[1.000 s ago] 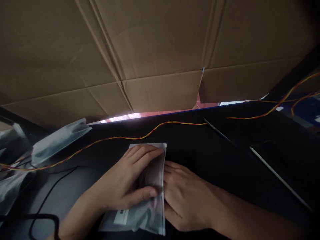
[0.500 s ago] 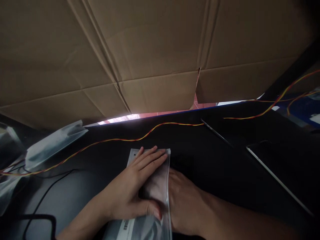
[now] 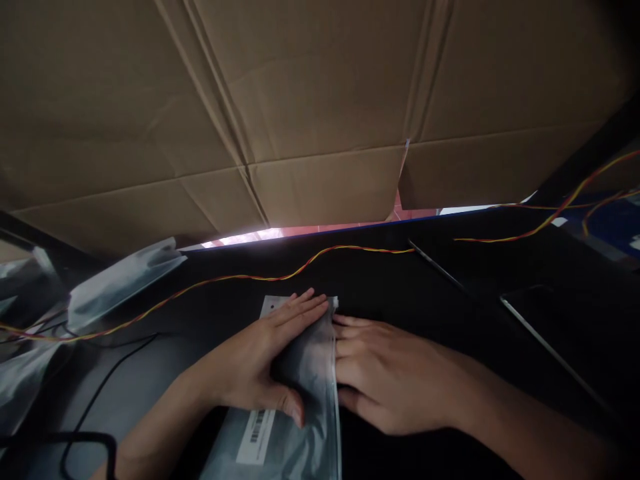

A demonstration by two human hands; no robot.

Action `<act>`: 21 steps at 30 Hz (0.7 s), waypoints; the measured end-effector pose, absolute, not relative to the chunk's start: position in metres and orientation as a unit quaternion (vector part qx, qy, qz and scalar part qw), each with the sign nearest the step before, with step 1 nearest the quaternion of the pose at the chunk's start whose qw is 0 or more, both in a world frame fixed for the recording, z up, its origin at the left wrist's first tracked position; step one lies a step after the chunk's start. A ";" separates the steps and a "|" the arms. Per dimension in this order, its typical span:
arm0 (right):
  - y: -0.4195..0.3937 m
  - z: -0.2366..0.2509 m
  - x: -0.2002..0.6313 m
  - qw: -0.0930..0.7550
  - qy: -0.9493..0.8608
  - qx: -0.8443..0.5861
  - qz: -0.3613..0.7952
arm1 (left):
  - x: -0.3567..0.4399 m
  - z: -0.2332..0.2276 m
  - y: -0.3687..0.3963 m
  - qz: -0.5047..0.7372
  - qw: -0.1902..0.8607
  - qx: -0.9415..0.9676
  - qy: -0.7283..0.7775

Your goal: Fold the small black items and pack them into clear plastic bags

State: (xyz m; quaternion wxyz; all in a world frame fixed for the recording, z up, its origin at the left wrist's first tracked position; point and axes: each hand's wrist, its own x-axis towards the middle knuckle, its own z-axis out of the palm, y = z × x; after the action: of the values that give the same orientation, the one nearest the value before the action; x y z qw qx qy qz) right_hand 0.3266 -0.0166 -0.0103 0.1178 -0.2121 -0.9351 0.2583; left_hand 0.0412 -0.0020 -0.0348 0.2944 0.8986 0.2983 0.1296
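Note:
A clear zip-lock plastic bag (image 3: 305, 440) with a white barcode label (image 3: 256, 437) lies on the black table in front of me. My left hand (image 3: 265, 360) rests flat on its upper part, fingers stretched out and thumb spread. At the bag's right, zip-side edge is my right hand (image 3: 400, 373), palm down with the fingers apart and pointing left. Its fingertips meet the edge, and whether they reach under or inside it I cannot tell. What the bag contains is unclear.
A red-and-yellow twisted wire (image 3: 240, 277) crosses the black table (image 3: 200, 293). Another plastic bag (image 3: 125, 280) and a black cable (image 3: 107, 380) lie left. Right are a thin dark panel with a shiny edge (image 3: 545, 347) and more twisted wire (image 3: 530, 233). Cardboard (image 3: 320, 100) stands behind.
My right hand has drawn back to the right, so its fingers now show beside the bag's edge. My left hand stays on the bag, its thumb slightly further left.

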 end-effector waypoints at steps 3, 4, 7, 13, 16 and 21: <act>-0.034 -0.021 0.314 0.111 -0.947 -0.196 0.231 | 0.036 -0.040 0.001 0.130 0.307 0.894 0.300; -0.039 -0.024 0.312 0.120 -0.948 -0.195 0.220 | 0.035 -0.040 0.002 0.128 0.309 0.893 0.302; -0.049 -0.037 0.306 0.159 -0.950 -0.204 0.175 | 0.032 -0.041 0.004 0.122 0.305 0.893 0.308; -0.050 -0.060 0.290 0.211 -0.943 -0.151 0.208 | 0.044 -0.033 0.000 0.130 0.310 0.905 0.260; -0.050 -0.064 0.281 0.237 -0.927 -0.157 0.243 | 0.052 -0.029 -0.006 0.115 0.330 0.906 0.239; -0.046 -0.066 0.277 0.258 -0.915 -0.201 0.236 | 0.055 -0.025 -0.009 0.124 0.289 0.910 0.269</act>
State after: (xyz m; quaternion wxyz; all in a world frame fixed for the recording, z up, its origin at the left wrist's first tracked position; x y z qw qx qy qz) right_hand 0.2769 -0.0459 -0.0661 0.2579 -0.2011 -0.9150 0.2362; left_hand 0.0550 -0.0093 -0.0246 0.2890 0.9102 0.2694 0.1243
